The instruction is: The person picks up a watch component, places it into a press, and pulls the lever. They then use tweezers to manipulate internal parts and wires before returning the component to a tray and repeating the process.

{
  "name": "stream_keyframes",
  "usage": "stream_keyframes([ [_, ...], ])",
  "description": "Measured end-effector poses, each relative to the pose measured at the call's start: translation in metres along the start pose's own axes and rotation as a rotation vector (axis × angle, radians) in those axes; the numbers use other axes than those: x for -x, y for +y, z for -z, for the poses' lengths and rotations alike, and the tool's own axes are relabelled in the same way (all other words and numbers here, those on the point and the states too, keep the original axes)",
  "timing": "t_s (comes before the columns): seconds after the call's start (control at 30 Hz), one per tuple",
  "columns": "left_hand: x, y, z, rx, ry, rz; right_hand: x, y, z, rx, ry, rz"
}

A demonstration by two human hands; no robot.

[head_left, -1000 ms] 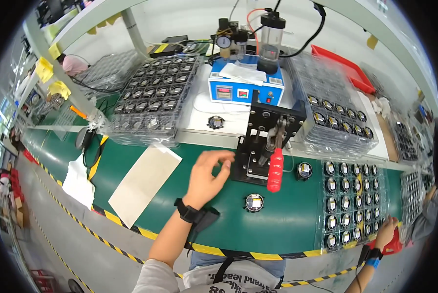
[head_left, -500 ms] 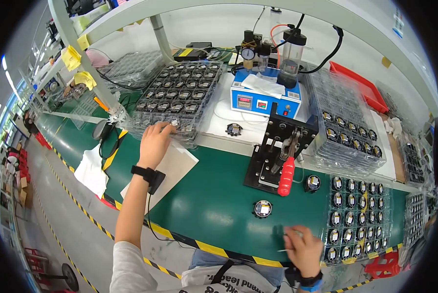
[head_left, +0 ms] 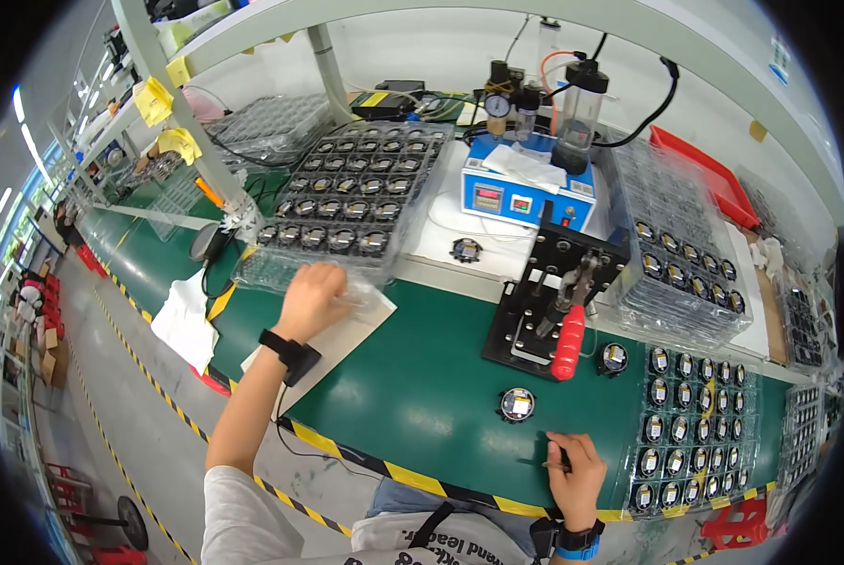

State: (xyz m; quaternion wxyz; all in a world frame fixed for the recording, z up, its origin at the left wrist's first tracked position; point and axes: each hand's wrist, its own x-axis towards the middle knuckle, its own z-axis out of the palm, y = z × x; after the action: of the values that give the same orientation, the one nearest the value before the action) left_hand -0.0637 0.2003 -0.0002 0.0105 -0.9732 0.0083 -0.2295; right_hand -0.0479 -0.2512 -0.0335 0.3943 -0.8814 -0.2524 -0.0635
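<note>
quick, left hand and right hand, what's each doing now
Left hand: reaching to the near edge of the clear tray stack; grip cannot be told.
Right hand: resting on the green mat, fingers curled, pinching something thin and dark.

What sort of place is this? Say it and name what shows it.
Most likely an electronics assembly line: a green bench edged with hazard tape, clear trays of small round parts, and a black press fixture with a red handle.
</note>
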Motion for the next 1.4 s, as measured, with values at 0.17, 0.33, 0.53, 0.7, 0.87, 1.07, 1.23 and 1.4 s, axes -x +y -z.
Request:
stream_keyframes([
  [0.17, 0.013, 0.033, 0.044, 0.325, -0.132, 0.016, 0.021, 0.014, 0.001, -0.016, 0.033, -0.05],
  [0.33, 0.025, -0.029, 0.045, 0.265, 0.256, 0.368, 0.024, 0.012, 0.002, 0.033, 0.038, -0.074],
  [0.53, 0.042, -0.147, 0.033, 0.162, -0.125, 0.615, 0.022, 0.011, -0.002, 0.071, 0.007, -0.058],
  [0.7, 0.026, -0.151, 0.026, 0.057, -0.223, 0.479, 0.02, 0.007, -0.002, 0.094, 0.028, -0.057],
  [0.87, 0.014, -0.147, 0.037, -0.046, -0.316, 0.509, 0.02, 0.005, -0.002, 0.094, 0.028, -0.047],
  [1.07, -0.007, -0.112, 0.072, -0.048, -0.287, 0.512, 0.021, 0.011, -0.002, 0.12, 0.038, -0.008],
  [1.23, -0.003, -0.108, 0.046, 0.1, -0.32, 0.395, 0.021, 0.01, 0.0, 0.144, 0.011, -0.039],
  [1.4, -0.008, -0.106, 0.028, -0.027, -0.361, 0.383, 0.022, 0.01, -0.002, 0.125, 0.016, -0.019],
])
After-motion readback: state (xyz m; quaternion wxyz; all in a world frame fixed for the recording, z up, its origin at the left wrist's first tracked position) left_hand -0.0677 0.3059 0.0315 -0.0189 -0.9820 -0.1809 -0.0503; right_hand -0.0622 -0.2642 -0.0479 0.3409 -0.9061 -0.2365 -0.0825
